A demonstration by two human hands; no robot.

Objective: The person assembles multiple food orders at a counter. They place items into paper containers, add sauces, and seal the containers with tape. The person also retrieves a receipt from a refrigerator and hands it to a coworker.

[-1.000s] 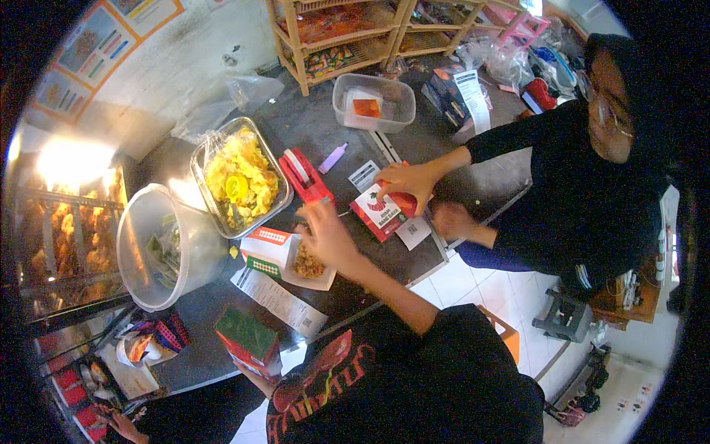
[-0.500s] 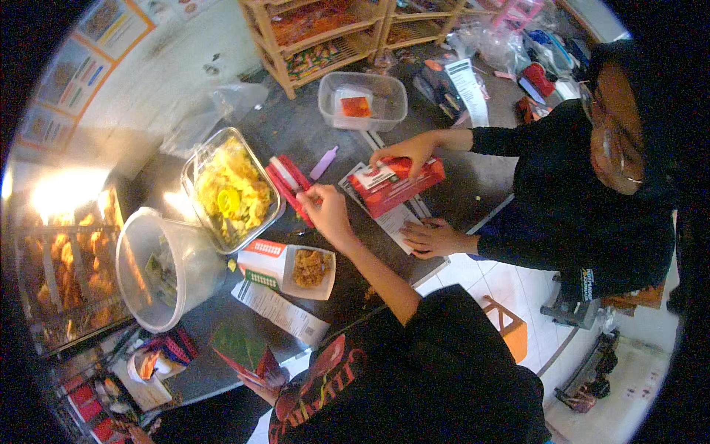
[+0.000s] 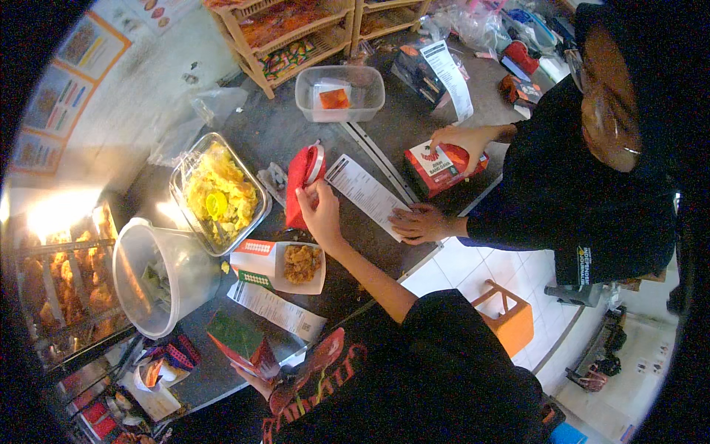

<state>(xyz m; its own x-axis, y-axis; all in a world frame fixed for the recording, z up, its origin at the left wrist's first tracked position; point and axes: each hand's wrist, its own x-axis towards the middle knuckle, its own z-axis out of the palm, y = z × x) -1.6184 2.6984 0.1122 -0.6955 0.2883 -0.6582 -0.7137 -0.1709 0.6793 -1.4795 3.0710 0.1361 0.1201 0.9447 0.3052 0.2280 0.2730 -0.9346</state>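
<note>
In my left hand (image 3: 251, 379) is a red paper food box (image 3: 259, 359), its fingers round the lower side. A green leaf (image 3: 235, 337) lines that open box. My right hand (image 3: 319, 213) reaches out over the dark table and grips a red oblong tool (image 3: 299, 177) with a silvery strip. It looks like a stapler, but blur hides its details. Below my right forearm lies an open white, orange and green carton (image 3: 257, 264) holding fried food (image 3: 302, 263). A printed paper slip (image 3: 277, 309) rests beside it. Another long slip (image 3: 362, 191) lies right of my right hand.
A co-worker's hand (image 3: 462, 148) holds a red box (image 3: 440, 172); the other (image 3: 421, 223) touches the long slip. At left stand a metal-rimmed tray (image 3: 259, 218) of yellow food, a translucent bucket (image 3: 177, 281) and a lit food warmer (image 3: 63, 281). A plastic tub (image 3: 370, 92) stands behind.
My right hand has raised and turned the red tool. The co-worker has moved the red box right, off the long slip. The whole view has shifted slightly; my left hand still holds the leaf-lined box.
</note>
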